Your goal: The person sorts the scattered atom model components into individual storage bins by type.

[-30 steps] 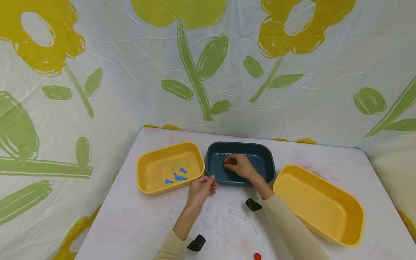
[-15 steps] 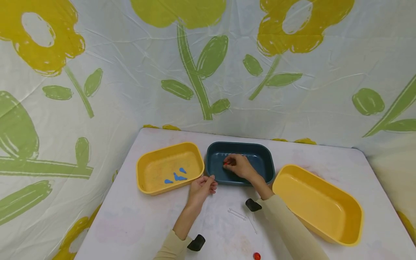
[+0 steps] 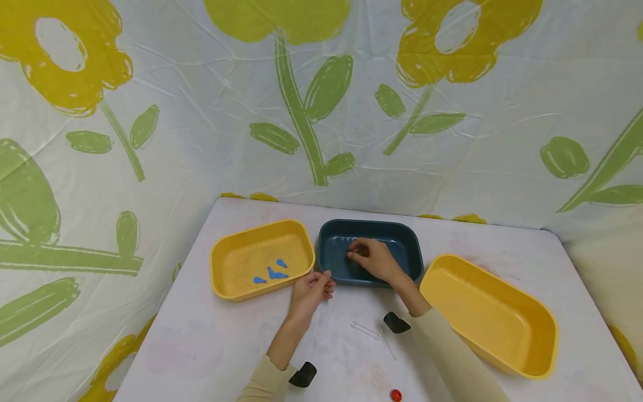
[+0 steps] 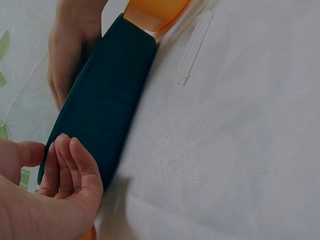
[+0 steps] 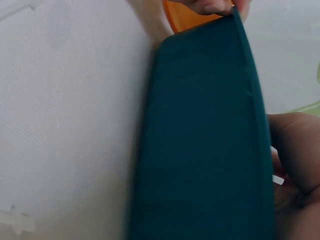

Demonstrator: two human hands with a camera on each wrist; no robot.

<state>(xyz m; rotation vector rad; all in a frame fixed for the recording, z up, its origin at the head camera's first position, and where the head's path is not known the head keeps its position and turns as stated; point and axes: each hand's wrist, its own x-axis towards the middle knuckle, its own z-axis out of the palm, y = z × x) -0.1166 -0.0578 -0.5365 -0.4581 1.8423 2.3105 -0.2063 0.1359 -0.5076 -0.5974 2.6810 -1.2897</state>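
Note:
My left hand [image 3: 307, 293] holds the near left corner of a dark teal bin [image 3: 369, 281]. In the left wrist view its thumb is behind the rim and its fingers lie along the outer wall. My right hand [image 3: 375, 259] is inside that bin, its fingers curled toward the thumb. A small white piece [image 5: 278, 179] shows at the right hand's fingers in the right wrist view; most of it is hidden by the hand and the wall. No red shows at the right fingertips. A red bead [image 3: 396, 395] lies on the table at the front edge of view.
Left of the teal bin, a yellow bin [image 3: 236, 297] contains several blue drop-shaped pieces [image 3: 272, 272]. A larger yellow bin [image 3: 497, 312] stands angled at the right. Thin clear plastic pieces [image 3: 365, 330] lie between the forearms. A flower-printed cloth [image 3: 201, 111] hangs behind the table.
The red thing seen at my right fingertips in the earlier frames is out of sight now. The right hand has shifted slightly right; the left hand stays at the corner.

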